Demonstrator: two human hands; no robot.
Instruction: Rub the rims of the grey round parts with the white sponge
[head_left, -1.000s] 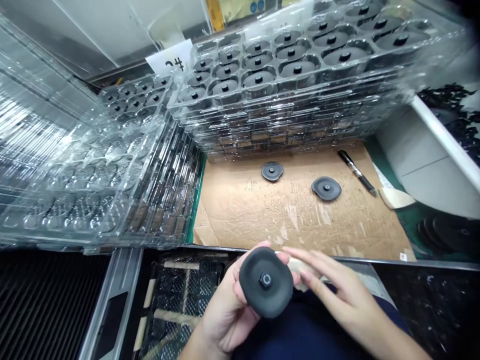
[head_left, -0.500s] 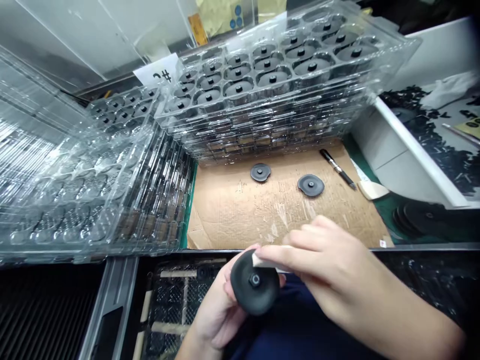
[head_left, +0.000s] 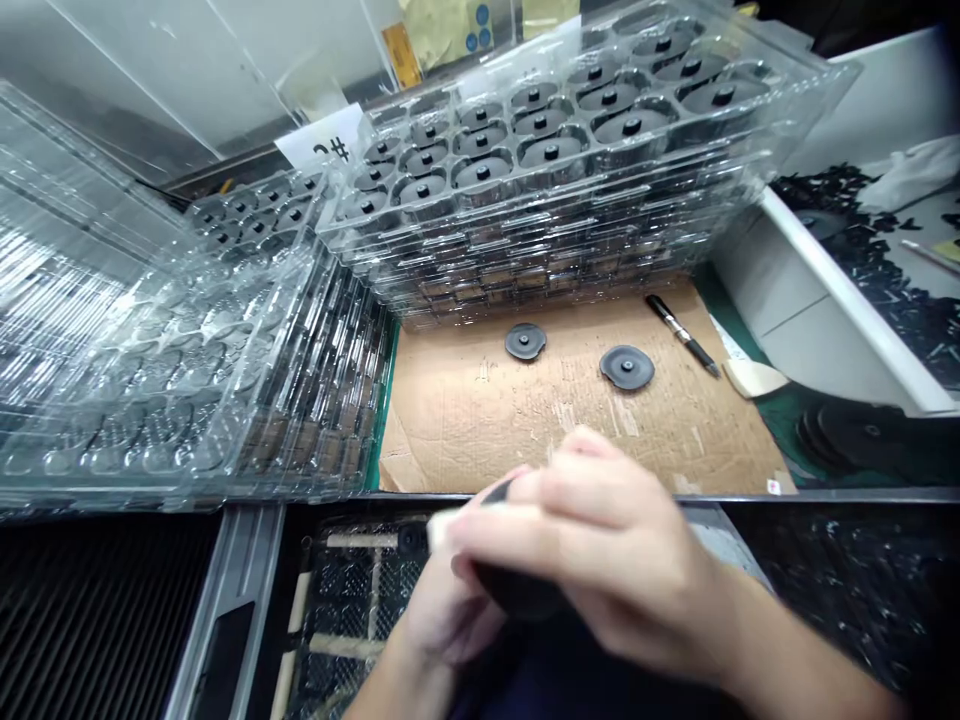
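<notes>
Low in the head view, my left hand [head_left: 442,612] is closed on a round black rubber disc [head_left: 517,592]. Most of that disc is behind my right hand [head_left: 600,530], which is blurred by motion. A small off-white piece [head_left: 441,528] sticks out past the fingertips of my right hand, pinched between them; its kind cannot be made out. Beyond the hands, two similar dark discs, one at left [head_left: 525,341] and a larger one at right [head_left: 627,368], lie flat on a cardboard sheet [head_left: 450,420].
Stacked clear plastic trays [head_left: 525,240] holding black discs stand behind the cardboard, with more trays [head_left: 172,380] at left. A black pen [head_left: 682,335] and a cream-coloured flat piece [head_left: 754,378] lie at right. Beside them is a white bin [head_left: 832,290] with small black parts.
My right hand has swept left across the disc, carrying the off-white piece past its left edge. The disc is now tilted and mostly covered. The view has shifted slightly.
</notes>
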